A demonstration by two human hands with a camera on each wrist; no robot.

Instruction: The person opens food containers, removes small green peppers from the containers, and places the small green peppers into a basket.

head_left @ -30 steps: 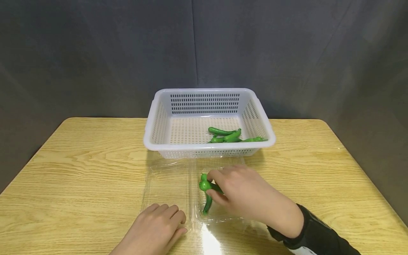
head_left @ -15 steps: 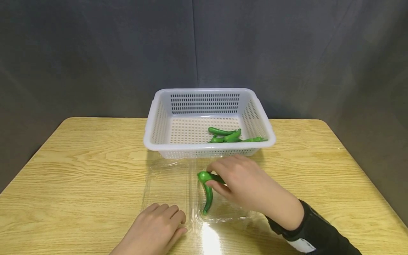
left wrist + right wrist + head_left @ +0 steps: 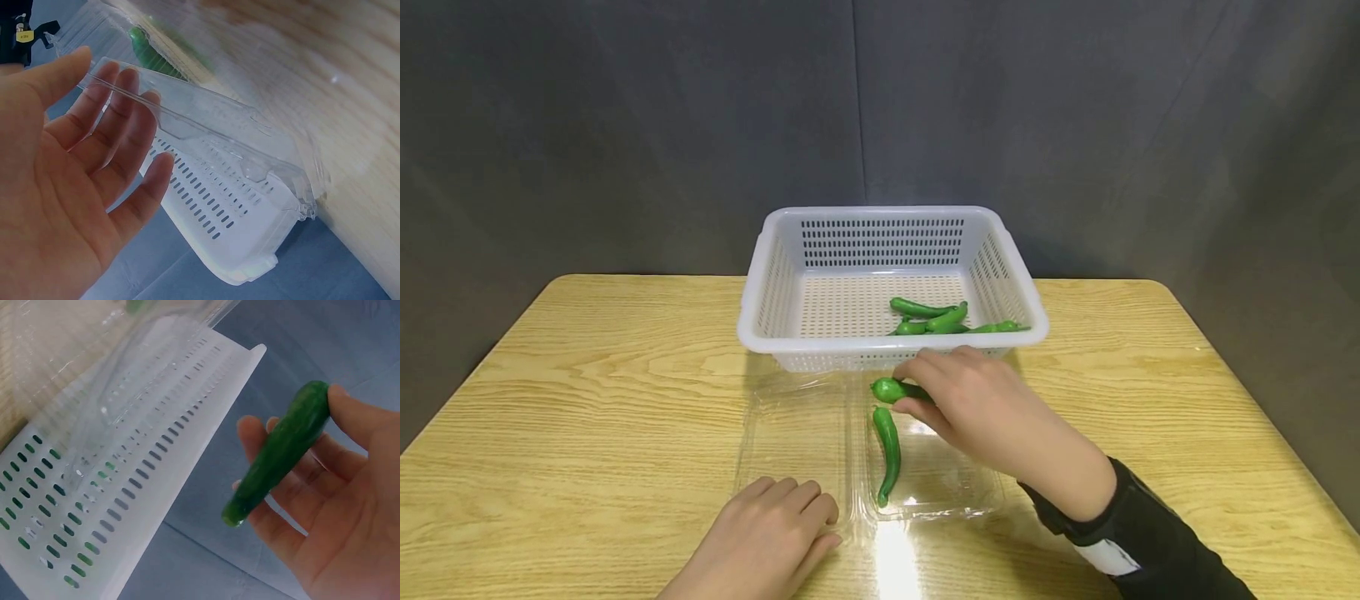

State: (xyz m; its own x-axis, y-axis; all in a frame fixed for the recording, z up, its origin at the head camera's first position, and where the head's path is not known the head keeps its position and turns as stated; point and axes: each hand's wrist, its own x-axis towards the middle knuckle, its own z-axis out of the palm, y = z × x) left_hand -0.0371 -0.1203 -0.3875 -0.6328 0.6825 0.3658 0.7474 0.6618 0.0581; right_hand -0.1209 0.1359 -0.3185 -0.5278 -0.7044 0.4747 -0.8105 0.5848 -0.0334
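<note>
My right hand (image 3: 958, 398) pinches a green pepper (image 3: 891, 389) between thumb and fingers, just above the far edge of the clear plastic clamshell tray (image 3: 790, 433) and in front of the white basket (image 3: 760, 300). In the right wrist view the pepper (image 3: 278, 453) lies across my fingertips (image 3: 340, 403). A second green pepper (image 3: 889, 454) lies in the tray's right half. My left hand (image 3: 767, 533) rests flat with straight fingers on the tray's near left edge; the left wrist view shows its fingers (image 3: 109, 131) against the clear tray rim (image 3: 206, 115).
The white slotted basket holds several green peppers (image 3: 943, 319) at its front right. It stands at the back middle of the wooden table (image 3: 565, 392). A dark grey curtain hangs behind.
My right hand has lifted one pepper out of the tray's right half and carried it toward the basket. The other pepper stays in the tray. The left hand has not moved.
</note>
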